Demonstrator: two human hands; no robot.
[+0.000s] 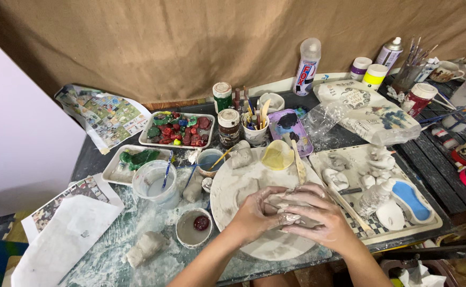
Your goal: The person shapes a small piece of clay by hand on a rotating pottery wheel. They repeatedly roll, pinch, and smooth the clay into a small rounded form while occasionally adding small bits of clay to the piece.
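Both hands are working a lump of grey clay (283, 208) over a round white work board (227, 194) at the front edge of the desk (97, 159). The left hand (257, 212) is cupping the lump from its near-left side, fingers (271, 192) curled around it. The right hand (318, 215) is lying over the top and right side, its fingers closed down and overlapping the left's. So both hands are wrapped shut on the clay; most of the lump is hidden under them, and its shape cannot be told.

Handling judgement: the clay is looking moist and soft. Both hands are smeared pale grey and the board is carrying a wet film, so the surface is probably slick and tacky at once. It is likely yielding to light pressure and taking fingerprints, and dense for its bulk. Best hold appears to be from underneath and the sides with full palms, not pinched at a thin edge, which could tear or sag.

Around it: a yellow sponge (277, 155) and a wooden modelling stick (298, 161) are lying on the far rim of the board. A small bowl with a red blob (194, 226) is sitting just left of the board. A spare clay lump (145, 247) is resting on the smeared desk further left. A tray of small white clay pieces (374, 175) is lying to the right.
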